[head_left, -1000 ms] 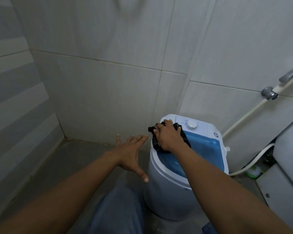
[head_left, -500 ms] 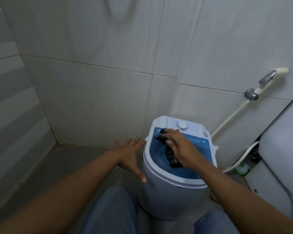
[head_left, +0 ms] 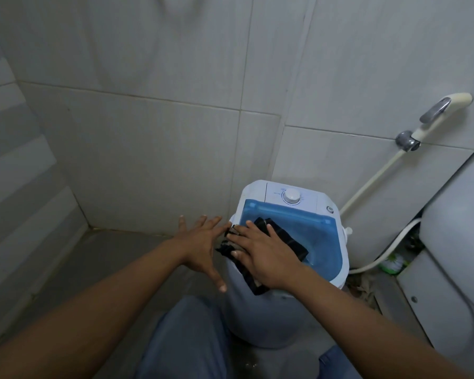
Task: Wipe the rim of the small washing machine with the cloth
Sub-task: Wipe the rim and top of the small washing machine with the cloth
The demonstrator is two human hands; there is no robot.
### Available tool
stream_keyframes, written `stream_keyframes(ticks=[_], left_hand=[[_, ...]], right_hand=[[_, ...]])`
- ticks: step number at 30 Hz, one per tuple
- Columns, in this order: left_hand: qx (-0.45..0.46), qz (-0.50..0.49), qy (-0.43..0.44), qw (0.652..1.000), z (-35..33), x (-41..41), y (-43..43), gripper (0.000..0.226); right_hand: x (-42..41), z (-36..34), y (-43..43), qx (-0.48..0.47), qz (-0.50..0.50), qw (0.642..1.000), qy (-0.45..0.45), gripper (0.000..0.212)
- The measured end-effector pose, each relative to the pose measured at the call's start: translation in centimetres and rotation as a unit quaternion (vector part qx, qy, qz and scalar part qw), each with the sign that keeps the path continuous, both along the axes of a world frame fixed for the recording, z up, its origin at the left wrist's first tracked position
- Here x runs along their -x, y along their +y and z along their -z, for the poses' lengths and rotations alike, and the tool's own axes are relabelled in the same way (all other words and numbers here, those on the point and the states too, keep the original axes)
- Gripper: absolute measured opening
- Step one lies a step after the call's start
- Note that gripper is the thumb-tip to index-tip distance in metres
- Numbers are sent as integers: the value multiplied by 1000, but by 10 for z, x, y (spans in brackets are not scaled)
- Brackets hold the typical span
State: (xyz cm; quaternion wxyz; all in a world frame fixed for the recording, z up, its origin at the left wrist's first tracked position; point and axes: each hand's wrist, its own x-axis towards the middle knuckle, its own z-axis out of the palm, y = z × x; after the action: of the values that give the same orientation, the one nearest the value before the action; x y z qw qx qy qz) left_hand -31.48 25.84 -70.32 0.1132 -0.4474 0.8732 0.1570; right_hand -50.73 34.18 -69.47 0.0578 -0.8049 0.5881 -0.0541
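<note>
While the cloth (head_left: 274, 253) was pressed flat under the right hand (head_left: 260, 255) on the washer's (head_left: 260, 318) left rim (head_left: 344, 258), unwiped rim was judged nearer that hand; the left hand (head_left: 203, 244) was spread, holding nothing.

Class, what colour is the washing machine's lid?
Translucent blue lid, white surround; head view.

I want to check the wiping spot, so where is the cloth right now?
In the head view the dark cloth lies under the right hand on the washing machine's left rim, beside the open left hand.
</note>
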Motion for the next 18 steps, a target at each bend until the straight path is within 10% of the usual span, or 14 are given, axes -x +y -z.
stream_keyframes(ticks=[18], left_hand=[[20, -7, -45, 999, -1, 2, 2, 155]], right_hand=[[17, -13, -138, -14, 148, 988, 51, 34]])
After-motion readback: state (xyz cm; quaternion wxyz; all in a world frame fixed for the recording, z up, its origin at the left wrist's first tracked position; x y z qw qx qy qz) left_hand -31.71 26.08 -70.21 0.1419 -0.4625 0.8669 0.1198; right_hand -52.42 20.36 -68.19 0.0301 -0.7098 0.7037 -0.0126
